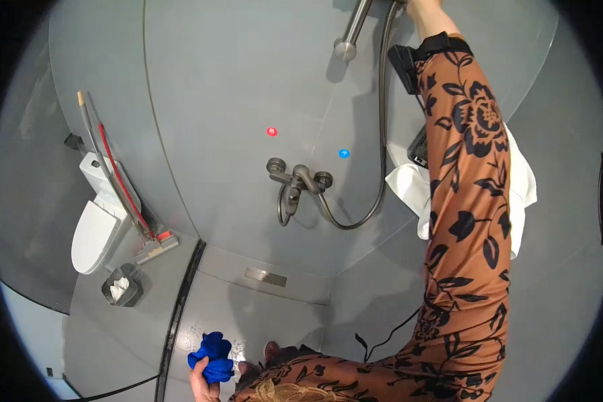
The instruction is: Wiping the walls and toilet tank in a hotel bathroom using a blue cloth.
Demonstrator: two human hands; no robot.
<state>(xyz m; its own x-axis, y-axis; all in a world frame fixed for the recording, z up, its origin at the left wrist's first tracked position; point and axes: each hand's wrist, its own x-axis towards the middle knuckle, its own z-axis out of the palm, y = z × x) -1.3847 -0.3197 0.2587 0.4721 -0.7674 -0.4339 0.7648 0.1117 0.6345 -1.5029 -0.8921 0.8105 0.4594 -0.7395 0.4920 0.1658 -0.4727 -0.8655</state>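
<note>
My left hand (pixel 203 384) grips a bunched blue cloth (pixel 212 357), low in the view above the shower floor. My right arm, in a brown sleeve with black flowers, stretches up along the wall. At the top edge my right hand (pixel 426 11) is mostly cut off, beside the upper end of the grey shower hose (pixel 383 85) and a metal shower rail (pixel 356 25). What its fingers touch cannot be seen. The hose loops down to a wall-mounted mixer tap (pixel 301 178).
A white cloth or towel (pixel 522 196) hangs behind my right sleeve. A floor drain (pixel 265 276) lies by the wall. Left of a dark raised strip (pixel 178 306) are a toilet (pixel 95 236), a squeeze mop (pixel 157 247) and a waste bin (pixel 133 296) with tissue. A black cable (pixel 393 329) dangles at my side.
</note>
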